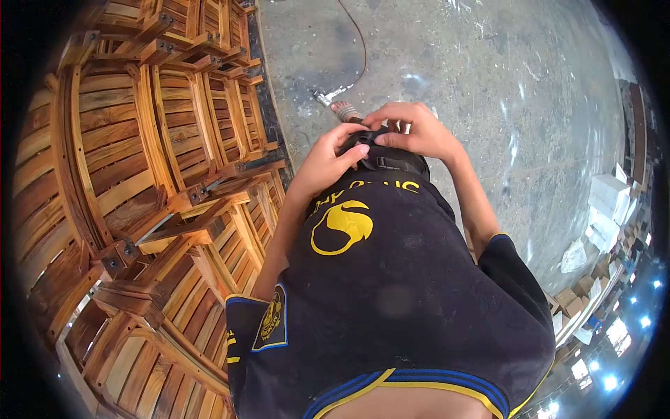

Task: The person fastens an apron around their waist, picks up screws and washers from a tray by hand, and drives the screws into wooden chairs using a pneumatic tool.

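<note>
At my waist, my left hand [331,155] and my right hand [413,130] meet on a small black buckle-like piece [368,140]. The left thumb and fingers pinch it from one side. On the other side the right fingers curl over it, with the thumb pressed near its edge. Whether the piece is fastened I cannot tell, since the fingers partly cover it. Just below it lies a black waist strap or pouch [394,165] with a small fitting, against the hem of the dark shirt [412,258] with yellow print.
Stacked slatted wooden furniture [115,133] fills the left side. A thin hose [364,49] runs over the grey concrete floor [481,84] to a metal tool [323,96] near my sandalled foot [344,110]. White boxes [608,195] and cartons [570,302] line the right.
</note>
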Demonstrator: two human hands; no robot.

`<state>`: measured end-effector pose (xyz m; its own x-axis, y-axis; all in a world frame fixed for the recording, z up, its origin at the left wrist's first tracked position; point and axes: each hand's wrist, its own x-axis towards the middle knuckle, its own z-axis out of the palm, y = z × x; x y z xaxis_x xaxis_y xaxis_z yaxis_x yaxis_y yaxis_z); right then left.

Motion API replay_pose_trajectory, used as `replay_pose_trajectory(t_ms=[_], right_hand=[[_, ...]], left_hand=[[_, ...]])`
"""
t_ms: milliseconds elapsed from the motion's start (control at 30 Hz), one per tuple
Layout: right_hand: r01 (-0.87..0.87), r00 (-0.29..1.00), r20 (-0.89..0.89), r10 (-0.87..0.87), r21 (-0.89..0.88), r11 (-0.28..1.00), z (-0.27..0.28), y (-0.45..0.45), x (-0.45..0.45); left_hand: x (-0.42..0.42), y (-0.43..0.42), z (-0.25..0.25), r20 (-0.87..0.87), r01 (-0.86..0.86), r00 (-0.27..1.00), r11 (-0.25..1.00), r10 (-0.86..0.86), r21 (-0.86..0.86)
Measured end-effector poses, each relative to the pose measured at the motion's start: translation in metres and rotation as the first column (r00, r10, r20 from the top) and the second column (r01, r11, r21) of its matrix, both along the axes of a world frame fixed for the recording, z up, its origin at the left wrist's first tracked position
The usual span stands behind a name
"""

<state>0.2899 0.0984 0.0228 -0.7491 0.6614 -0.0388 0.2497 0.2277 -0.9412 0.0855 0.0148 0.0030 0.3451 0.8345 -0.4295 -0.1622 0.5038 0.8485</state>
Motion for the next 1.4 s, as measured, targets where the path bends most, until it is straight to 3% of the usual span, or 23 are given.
replay_pose_trajectory(t_ms=[67,100,167,200,300,400,433,467,533,600,633,667,733,767,800,833,933,1133,1267,1333,1400], right_hand=[[0.007,0.966,0.252,0.054,-0.235,0.972,0.019,0.002,0.005],[-0.063,0.970,0.209,0.122,-0.270,0.961,0.016,0.000,0.009],[-0.164,0.955,0.217,0.204,-0.190,0.968,0.013,-0.005,0.008],[-0.263,0.931,0.231,0.283,-0.117,0.958,0.012,-0.008,0.008],[-0.283,0.922,0.226,0.315,-0.162,0.945,0.008,-0.013,0.003],[-0.362,0.871,0.278,0.406,-0.197,0.911,0.020,-0.007,0.002],[-0.375,0.858,0.288,0.425,-0.216,0.902,0.020,-0.005,0.008],[-0.392,0.842,0.301,0.449,-0.233,0.890,0.021,-0.001,0.013],[-0.369,0.849,0.286,0.445,-0.283,0.885,0.021,-0.001,0.023],[-0.396,0.833,0.271,0.482,-0.316,0.862,0.023,-0.004,0.028],[-0.366,0.843,0.285,0.457,-0.319,0.874,0.024,-0.005,0.027],[-0.336,0.851,0.299,0.433,-0.324,0.884,0.024,-0.004,0.024],[-0.347,0.827,0.314,0.467,-0.370,0.862,0.030,-0.005,0.016],[-0.305,0.827,0.337,0.451,-0.405,0.862,0.031,-0.003,0.011],[-0.351,0.796,0.334,0.504,-0.423,0.835,0.029,-0.002,0.005],[-0.387,0.776,0.334,0.536,-0.419,0.821,0.027,-0.001,0.000],[-0.454,0.720,0.321,0.615,-0.451,0.768,0.020,-0.005,-0.015],[-0.583,0.684,0.404,0.607,-0.198,0.788,0.019,-0.013,-0.041],[-0.653,0.673,0.455,0.583,-0.003,0.757,0.014,-0.017,-0.057],[-0.701,0.635,0.453,0.626,-0.004,0.713,0.014,-0.013,-0.066],[-0.813,0.539,0.371,0.756,-0.004,0.582,0.013,-0.006,-0.078]], left_hand=[[-0.004,-0.006,-0.006,-0.126,0.017,0.992,1.000,-0.015,0.016],[-0.005,-0.008,-0.009,-0.125,0.014,0.992,1.000,-0.011,0.022],[-0.006,-0.013,-0.015,-0.372,-0.027,0.919,0.961,0.133,0.277],[-0.008,-0.013,-0.011,-0.370,-0.032,0.919,0.960,0.138,0.277],[-0.023,-0.013,0.003,-0.623,0.123,0.781,0.989,-0.046,0.081],[-0.051,-0.044,-0.003,-0.537,0.134,0.842,0.985,-0.056,0.106],[-0.060,-0.065,-0.018,-0.631,0.160,0.765,0.911,0.128,0.379],[-0.066,-0.086,-0.017,-0.635,0.123,0.754,0.914,0.167,0.386],[-0.070,-0.131,-0.011,-0.836,0.153,0.473,0.909,0.277,0.388],[-0.066,-0.184,-0.013,-0.798,-0.220,0.555,0.967,0.235,0.132],[-0.064,-0.214,-0.015,-0.740,-0.304,0.661,0.946,0.125,-0.112],[-0.057,-0.243,-0.019,-0.637,-0.344,0.770,0.870,0.046,-0.353],[-0.025,-0.296,-0.030,-0.548,-0.098,0.829,0.934,-0.115,-0.345],[0.010,-0.324,-0.055,-0.543,-0.151,0.836,0.921,-0.075,-0.359],[0.054,-0.351,-0.089,-0.202,-0.441,0.897,0.760,0.393,-0.478],[0.090,-0.371,-0.100,0.090,-0.563,0.591,0.489,0.802,-0.666],[0.142,-0.393,-0.086,0.030,-0.619,0.523,0.403,0.852,-0.675],[0.222,-0.374,-0.058,-0.035,-0.676,0.486,0.350,0.873,-0.648],[0.226,-0.336,-0.051,-0.074,-0.745,0.477,0.359,0.876,-0.562],[0.221,-0.316,-0.044,-0.104,-0.784,0.464,0.353,0.880,-0.511],[0.216,-0.296,-0.038,-0.145,-0.824,0.442,0.336,0.885,-0.457]])
